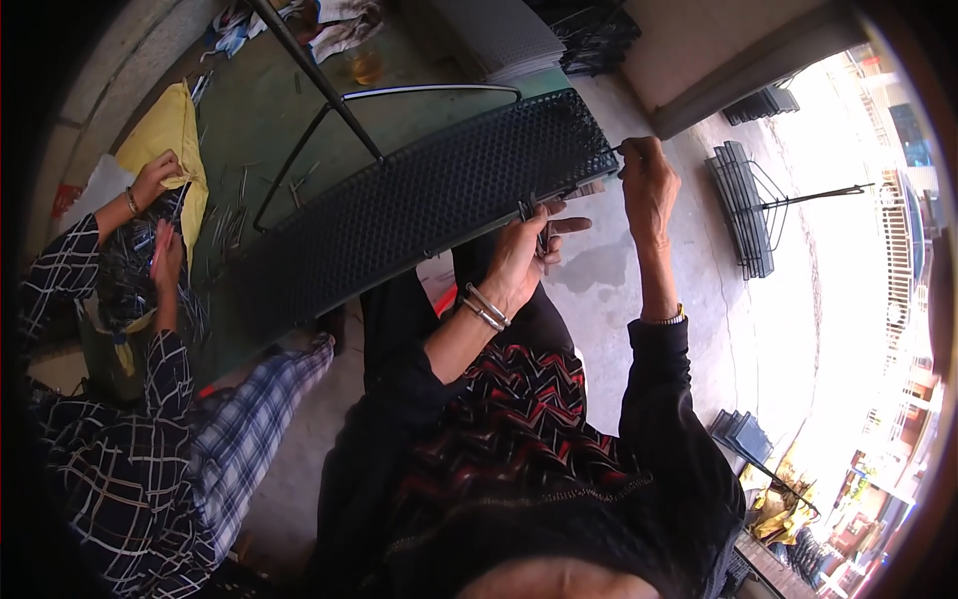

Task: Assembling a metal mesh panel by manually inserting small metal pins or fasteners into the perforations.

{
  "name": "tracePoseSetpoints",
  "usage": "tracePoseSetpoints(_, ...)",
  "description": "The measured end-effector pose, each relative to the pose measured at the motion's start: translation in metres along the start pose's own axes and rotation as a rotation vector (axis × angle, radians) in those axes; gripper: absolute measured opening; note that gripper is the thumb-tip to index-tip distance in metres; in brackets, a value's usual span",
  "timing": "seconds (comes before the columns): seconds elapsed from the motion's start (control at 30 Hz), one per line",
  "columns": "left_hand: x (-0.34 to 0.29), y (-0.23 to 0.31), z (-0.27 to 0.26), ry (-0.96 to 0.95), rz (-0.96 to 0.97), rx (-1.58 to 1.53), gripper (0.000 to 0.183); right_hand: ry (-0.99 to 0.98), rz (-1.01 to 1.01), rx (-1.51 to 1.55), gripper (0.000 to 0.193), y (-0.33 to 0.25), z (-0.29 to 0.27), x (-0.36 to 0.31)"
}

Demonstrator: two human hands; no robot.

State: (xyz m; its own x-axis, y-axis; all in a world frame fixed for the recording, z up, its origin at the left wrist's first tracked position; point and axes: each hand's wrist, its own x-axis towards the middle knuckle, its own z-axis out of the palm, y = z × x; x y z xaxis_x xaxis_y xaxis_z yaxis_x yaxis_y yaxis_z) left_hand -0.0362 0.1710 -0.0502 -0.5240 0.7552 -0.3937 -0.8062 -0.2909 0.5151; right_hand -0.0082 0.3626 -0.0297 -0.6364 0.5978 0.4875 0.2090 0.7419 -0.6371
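Note:
A long black mesh panel [419,195] with a wire frame [429,91] and a dark rod [299,55] lies across the table in front of me. My left hand [517,258] is at its near edge, thumb against a small dark clip-like piece, some fingers stretched to the right. Something dark and thin is between those fingers, too small to make out. Beyond the panel's right end, my right hand [651,190] is closed in a pinch on a thin dark strip [616,150] that reaches to the panel's corner.
At the left, a co-worker's hands [165,250] are at a yellow sack [160,130] with dark thin strips in it. Loose strips lie on the green table [254,150]. Stacked grey sheets [499,40] stand at the back. On the floor at right is another black rack [743,215].

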Motion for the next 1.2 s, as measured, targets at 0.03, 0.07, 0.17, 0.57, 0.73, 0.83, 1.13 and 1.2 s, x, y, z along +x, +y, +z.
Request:
tracePoseSetpoints(0.03,0.0,0.0,-0.001,-0.037,0.009,0.002,0.027,-0.003,0.001,0.001,0.014,-0.002,0.0,-0.001)
tracePoseSetpoints(0.07,0.0,0.0,-0.001,-0.034,0.009,0.001,0.027,-0.006,-0.023,-0.069,0.014,-0.005,0.001,-0.003)
tracePoseSetpoints(0.17,0.001,0.0,0.0,-0.065,-0.004,-0.025,0.028,-0.014,-0.05,-0.193,0.013,-0.009,-0.001,0.0)
tracePoseSetpoints(0.57,-0.001,0.003,0.001,-0.05,-0.065,-0.086,0.029,-0.242,-0.006,-0.22,0.018,-0.023,-0.018,-0.01)
tracePoseSetpoints(0.73,0.0,-0.003,0.005,0.03,-0.043,0.025,0.028,-0.689,-0.078,0.169,0.016,-0.044,-0.029,-0.046)
tracePoseSetpoints(0.83,-0.004,-0.005,0.014,0.061,-0.056,0.072,0.028,-0.714,0.137,0.342,0.018,-0.047,-0.029,-0.056)
tracePoseSetpoints(1.13,0.002,-0.006,0.008,0.094,-0.066,0.114,0.024,-0.128,0.077,0.237,0.009,-0.03,-0.037,-0.028)
tracePoseSetpoints(1.2,0.001,-0.009,0.004,0.127,-0.046,0.132,0.023,0.048,0.057,0.176,0.01,-0.029,-0.035,-0.016)
